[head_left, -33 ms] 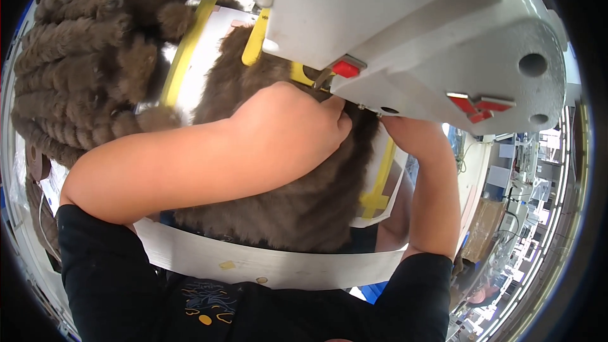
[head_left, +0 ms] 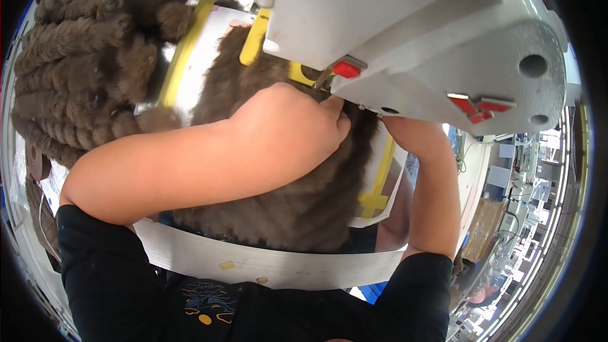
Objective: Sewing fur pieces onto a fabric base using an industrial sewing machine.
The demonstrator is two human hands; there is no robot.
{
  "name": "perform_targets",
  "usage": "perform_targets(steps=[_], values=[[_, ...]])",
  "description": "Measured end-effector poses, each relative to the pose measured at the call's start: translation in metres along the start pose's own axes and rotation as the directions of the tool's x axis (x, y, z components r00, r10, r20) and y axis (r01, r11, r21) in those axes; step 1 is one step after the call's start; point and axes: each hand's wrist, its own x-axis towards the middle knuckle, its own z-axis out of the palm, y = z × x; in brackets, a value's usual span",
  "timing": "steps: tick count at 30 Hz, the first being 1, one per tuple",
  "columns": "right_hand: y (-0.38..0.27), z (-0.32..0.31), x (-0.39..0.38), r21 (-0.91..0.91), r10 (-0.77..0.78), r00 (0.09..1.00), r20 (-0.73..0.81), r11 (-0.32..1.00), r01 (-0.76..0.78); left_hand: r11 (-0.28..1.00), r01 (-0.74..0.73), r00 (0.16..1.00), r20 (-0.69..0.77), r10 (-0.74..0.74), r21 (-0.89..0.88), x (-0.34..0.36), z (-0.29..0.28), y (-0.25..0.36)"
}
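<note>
A brown fur piece [head_left: 272,221] lies spread under the head of a white sewing machine [head_left: 392,31]. My left hand [head_left: 294,123] rests on the fur just in front of the machine's needle area. Its fingers are curled and closed on the fur, with the tips partly out of sight. Behind the machine head, my right hand [head_left: 408,132] shows only its wrist and back edge. The fingers there are hidden, so what they touch cannot be seen. Beside the left hand's knuckles is a metal part [head_left: 322,79] below the red tab [head_left: 347,67].
A pile of ribbed brown fur [head_left: 82,57] fills the left side. Yellow tape strips [head_left: 183,57] edge the white work surface. A yellow bar [head_left: 254,41] stands beside the machine head. The pale table edge [head_left: 253,259] runs close to my body. A cardboard box [head_left: 484,225] sits at the right.
</note>
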Motion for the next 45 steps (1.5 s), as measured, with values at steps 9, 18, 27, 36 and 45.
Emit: perform_targets(steps=[9, 18, 27, 36, 45], values=[[0.019, 0.015, -0.001, 0.177, 0.072, 0.997, 0.026, 0.981, -0.075, 0.993, 0.035, 0.993, -0.112, -0.023, 0.114, -0.007, 0.001, 0.001], [-0.029, -0.006, -0.027, 0.328, 0.075, 0.969, 0.234, 0.932, -0.151, 0.993, 0.01, 0.993, -0.121, 0.004, 0.12, -0.004, 0.0, -0.002], [-0.043, 0.003, -0.027, 0.326, -0.091, 0.996, 0.024, 0.942, 0.078, 0.995, 0.002, 0.994, -0.109, 0.008, 0.098, -0.003, -0.007, -0.004], [-0.045, -0.001, -0.027, 0.312, -0.077, 0.994, 0.083, 0.949, 0.048, 0.991, 0.002, 0.993, -0.115, 0.014, 0.137, 0.0, -0.007, -0.003], [-0.044, -0.006, -0.027, 0.318, -0.109, 0.988, 0.106, 0.945, 0.07, 0.996, -0.05, 0.995, -0.087, 0.056, 0.069, -0.004, -0.014, -0.001]])
